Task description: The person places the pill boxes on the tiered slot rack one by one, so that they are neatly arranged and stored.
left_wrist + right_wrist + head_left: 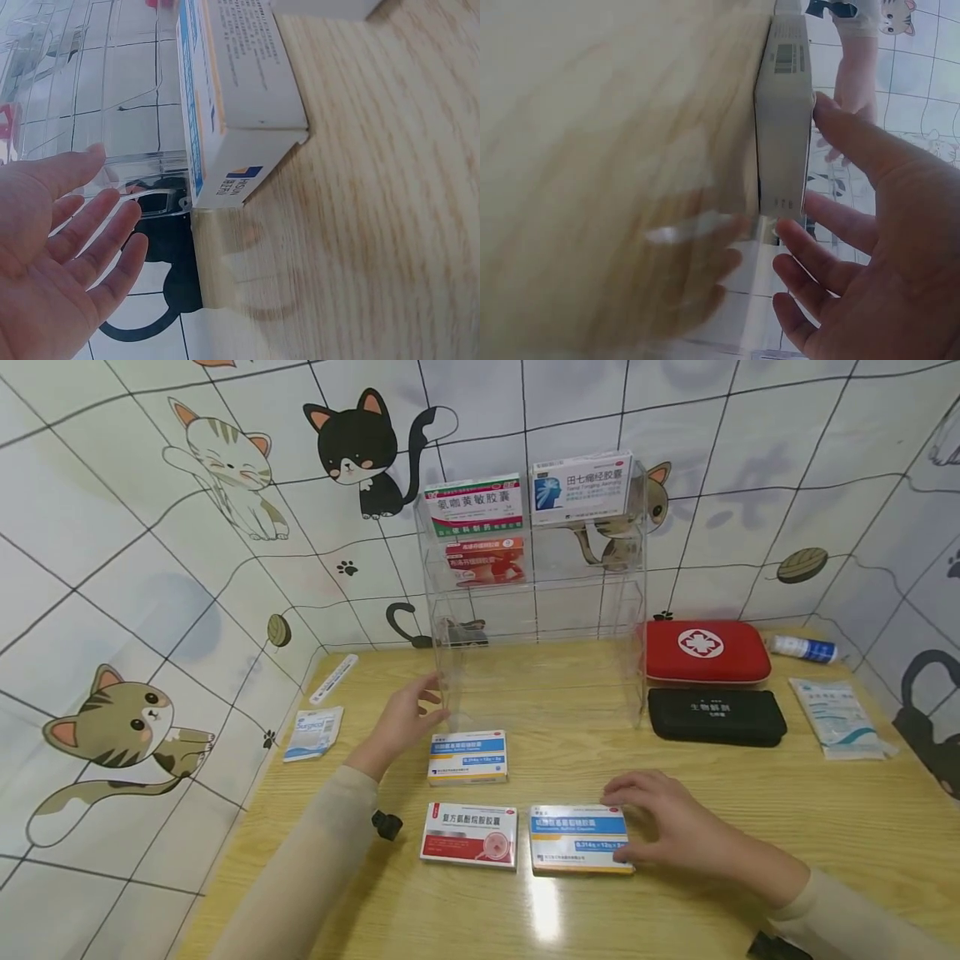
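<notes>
The left hand [408, 714] is held beside the left foot of a clear stand [570, 583], with its fingers loosely extended and parted and nothing held; whether the stand is touched cannot be told. Just to the right of that hand, the farther blue-and-white box [468, 757] is laid flat on the tabletop [570, 760].

The right hand [660, 818] is placed at the right end of the nearer blue-and-white box [573, 837], which is also laid flat. Its thumb and fingers are spread apart about that end, with the thumb set at the near corner; whether the box is touched by the other fingers cannot be told. Between the hands and closer to the wearer, a red-and-white box [468, 835] is set just left of the nearer box.

Beyond both hands, a green-and-pink box [474, 507], a white box [581, 489] and a red box [486, 562] are carried by the stand. A black case [716, 717] and a red case [705, 652] are placed past the right hand, and a packet [313, 733] is laid left of the left hand.
</notes>
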A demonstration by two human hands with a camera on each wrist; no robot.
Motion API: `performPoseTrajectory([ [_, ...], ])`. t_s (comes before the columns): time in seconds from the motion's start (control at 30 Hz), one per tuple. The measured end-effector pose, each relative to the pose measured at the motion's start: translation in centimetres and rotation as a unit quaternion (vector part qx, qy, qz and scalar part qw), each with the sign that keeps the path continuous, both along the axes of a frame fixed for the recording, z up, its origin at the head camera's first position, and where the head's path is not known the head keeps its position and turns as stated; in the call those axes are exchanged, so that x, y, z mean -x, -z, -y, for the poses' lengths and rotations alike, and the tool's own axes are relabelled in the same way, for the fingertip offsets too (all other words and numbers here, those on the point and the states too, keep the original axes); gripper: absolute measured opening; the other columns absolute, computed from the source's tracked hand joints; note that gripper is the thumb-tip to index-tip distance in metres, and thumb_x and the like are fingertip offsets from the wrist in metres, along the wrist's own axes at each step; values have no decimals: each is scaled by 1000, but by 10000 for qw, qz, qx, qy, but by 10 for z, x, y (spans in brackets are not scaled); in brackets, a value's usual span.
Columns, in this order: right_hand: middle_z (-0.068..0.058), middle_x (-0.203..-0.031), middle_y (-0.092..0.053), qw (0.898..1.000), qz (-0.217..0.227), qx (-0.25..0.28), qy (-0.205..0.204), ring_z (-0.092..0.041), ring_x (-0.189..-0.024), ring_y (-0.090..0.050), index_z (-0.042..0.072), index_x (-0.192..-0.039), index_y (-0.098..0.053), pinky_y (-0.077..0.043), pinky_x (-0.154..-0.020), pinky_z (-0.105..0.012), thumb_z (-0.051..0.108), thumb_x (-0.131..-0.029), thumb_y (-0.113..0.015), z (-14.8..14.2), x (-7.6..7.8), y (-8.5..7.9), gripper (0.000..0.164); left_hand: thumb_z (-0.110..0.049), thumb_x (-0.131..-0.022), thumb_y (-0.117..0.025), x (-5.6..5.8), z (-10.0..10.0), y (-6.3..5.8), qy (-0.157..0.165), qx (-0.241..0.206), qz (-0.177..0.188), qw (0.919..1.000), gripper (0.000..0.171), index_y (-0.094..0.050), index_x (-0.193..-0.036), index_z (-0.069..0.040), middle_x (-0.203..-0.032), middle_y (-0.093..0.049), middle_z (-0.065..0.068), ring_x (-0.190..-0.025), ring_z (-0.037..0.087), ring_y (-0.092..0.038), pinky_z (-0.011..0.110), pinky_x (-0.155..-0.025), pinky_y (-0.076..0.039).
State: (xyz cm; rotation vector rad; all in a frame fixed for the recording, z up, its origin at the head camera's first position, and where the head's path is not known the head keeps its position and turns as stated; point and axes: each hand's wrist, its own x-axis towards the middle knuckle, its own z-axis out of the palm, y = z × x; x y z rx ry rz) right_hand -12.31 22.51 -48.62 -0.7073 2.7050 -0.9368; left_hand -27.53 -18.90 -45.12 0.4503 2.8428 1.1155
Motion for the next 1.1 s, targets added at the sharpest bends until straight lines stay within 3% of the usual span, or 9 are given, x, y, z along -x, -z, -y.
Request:
performPoseTrajectory([
  [0.23, 9, -134, -63, 9997, 193, 66, 129, -22, -128, -57, 28, -128, -66, -48, -110, -57, 58, -76, -86, 1, -5, -6, 63, -12, -96, -74, 1, 0, -3, 22, -41, -45, 10000, 68, -42, -155, -5, -140, -61, 16, -122, 33, -64, 51, -100, -56],
  [0.43, 3, -126, -68, 9863, 1278, 807, 658, -19, -107, -65, 29, -122, -68, -63, -89, -33, 35, -79, -90, -1, -1, -17, 49, -13, -96, -74, 1, 0, -3, 18, 12, -22, 10000, 68, -42, -156, -6, -140, -61, 15, -122, 32, -64, 50, -100, -56],
  [0.5, 1, -127, -68, 9809, 1419, 1048, 820, -21, -107, -66, 29, -121, -70, -63, -86, -29, 29, -81, -90, -3, 1, -17, 45, -13, -96, -74, 1, 0, -3, -4, 26, 8, 10000, 68, -41, -156, -6, -141, -60, 15, -123, 32, -64, 50, -101, -56],
  [0.67, 0, -127, -68, 9826, 719, 1510, 806, -17, -106, -67, 28, -117, -73, -64, -83, -30, 18, -89, -82, -7, 8, -22, 31, -13, -96, -74, 1, -1, -2, -49, 44, 48, 10000, 69, -41, -156, -7, -142, -60, 15, -123, 32, -64, 50, -102, -56],
  [0.83, -2, -130, -66, 9827, -512, 1557, 859, -4, -107, -64, 22, -118, -74, -64, -81, -27, 11, -92, -79, -9, 32, -49, 29, -15, -96, -75, 0, 0, -2, -22, -37, 44, 10000, 69, -42, -155, -5, -141, -60, 17, -123, 35, -64, 52, -102, -56],
  [0.97, -2, -131, -65, 9694, -1283, 1736, 1166, 5, -105, -62, 18, -119, -74, -58, -81, -13, 5, -90, -80, -9, 63, -81, 32, -16, -96, -75, 0, 1, 0, -30, -18, 26, 10000, 68, -42, -155, -7, -141, -60, 15, -124, 34, -64, 51, -102, -56],
  [1.1, -5, -132, -65, 9485, -1883, 2112, 1421, 9, -104, -63, 13, -122, -75, -53, -81, -5, 3, -91, -78, -6, 95, -112, 33, -15, -96, -74, 1, 1, 2, -31, -34, 22, 10000, 68, -42, -156, -7, -141, -60, 14, -123, 32, -64, 51, -102, -56],
])
